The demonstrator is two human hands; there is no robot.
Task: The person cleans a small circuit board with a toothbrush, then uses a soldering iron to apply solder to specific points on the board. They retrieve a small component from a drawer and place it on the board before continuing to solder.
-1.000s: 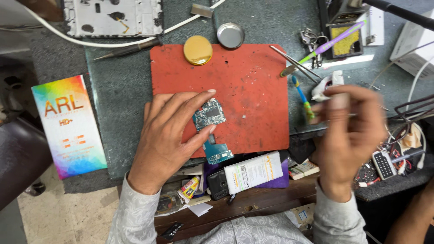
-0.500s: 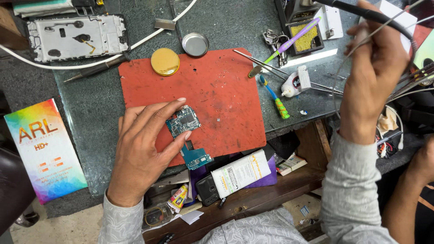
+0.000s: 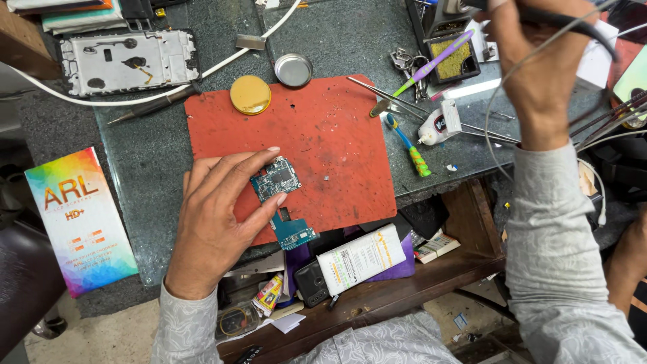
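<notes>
While the left hand [image 3: 216,222] pinches a small teal circuit board [image 3: 276,179] on the red work mat [image 3: 337,148] at centre frame, the right hand [image 3: 539,67], upper right, grips a black cabled tool [image 3: 566,20], near an open round tin [image 3: 293,70] of unclear contents and its yellow lid [image 3: 251,94].

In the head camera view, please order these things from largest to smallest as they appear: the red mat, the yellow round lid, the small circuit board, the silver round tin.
1. red mat
2. small circuit board
3. yellow round lid and silver round tin, which look about alike.
</notes>
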